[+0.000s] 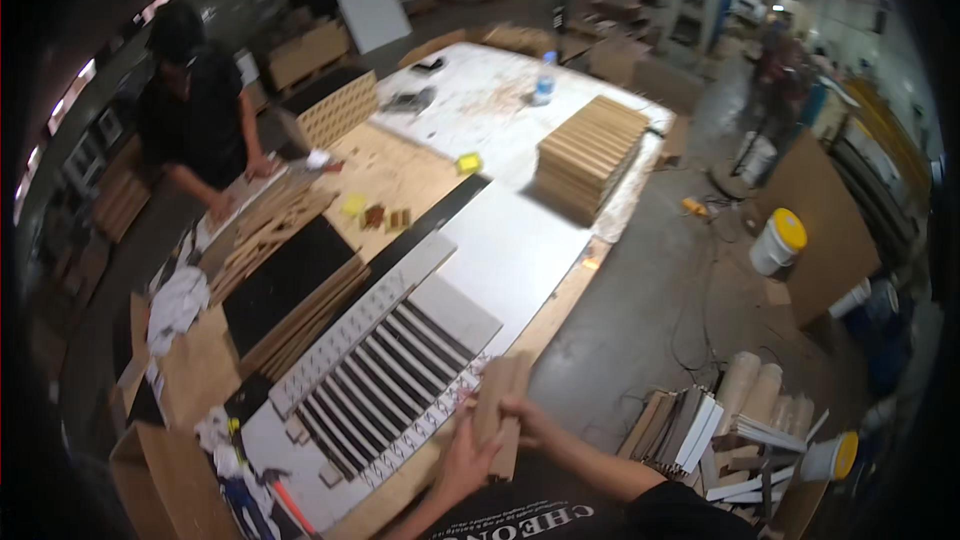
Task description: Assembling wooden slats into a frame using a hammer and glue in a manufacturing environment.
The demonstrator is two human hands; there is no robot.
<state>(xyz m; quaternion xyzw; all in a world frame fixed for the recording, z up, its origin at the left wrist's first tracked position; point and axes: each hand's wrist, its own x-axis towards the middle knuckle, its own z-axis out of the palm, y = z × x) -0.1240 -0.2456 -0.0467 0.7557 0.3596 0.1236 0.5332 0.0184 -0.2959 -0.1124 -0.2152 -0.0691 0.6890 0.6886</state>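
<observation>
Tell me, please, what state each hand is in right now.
Left hand: closed, holding the brown strips.
Right hand: closed, holding the same brown strips.

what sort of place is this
Likely a woodworking or furniture workshop: a stack of brown panels on the worktable, a pile of long strips beside it, and a red-handled tool.

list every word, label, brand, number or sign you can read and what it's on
Black shirt: large white lettering with smaller lines; the large print is legible, but I won't copy it.
Plastic bottle with blue cap: label too small to read.
Marked pale strip: row of dark marks, too small to read.
Held brown boards: no readable text.
</observation>
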